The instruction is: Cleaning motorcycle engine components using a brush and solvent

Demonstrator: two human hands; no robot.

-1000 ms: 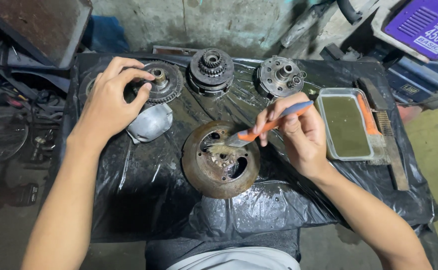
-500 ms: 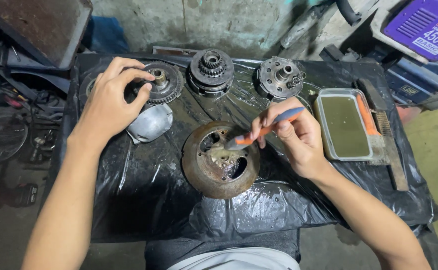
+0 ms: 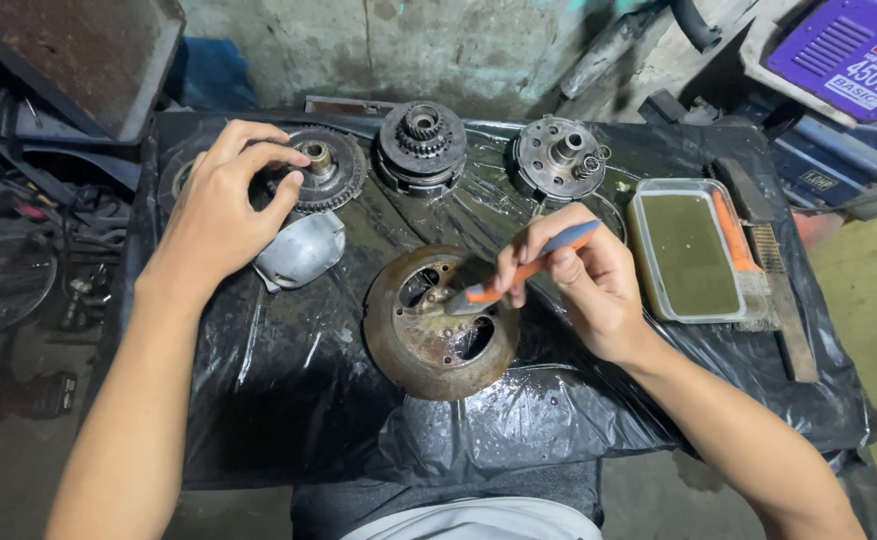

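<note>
A rusty round metal disc [image 3: 428,345] with cut-outs lies in the middle of a black plastic sheet [image 3: 288,400]. My right hand [image 3: 578,280] grips an orange and blue toothbrush [image 3: 518,272] whose head rests on the disc's inner part. My left hand [image 3: 223,210] is at the back left, fingers curled around the edge of a toothed gear part [image 3: 323,170]. A small grey metal cover [image 3: 300,250] lies just below that hand.
Two more greasy round clutch-like parts, one [image 3: 420,145] with a central gear and another [image 3: 560,158], stand along the back. A clear rectangular tray [image 3: 693,252] of greenish liquid sits at the right, with a brush [image 3: 773,270] beside it. A purple box [image 3: 843,55] is at the top right.
My right hand and the toothbrush have shifted slightly over the disc, the brush head moving a little toward its centre. My left hand stays on the gear part.
</note>
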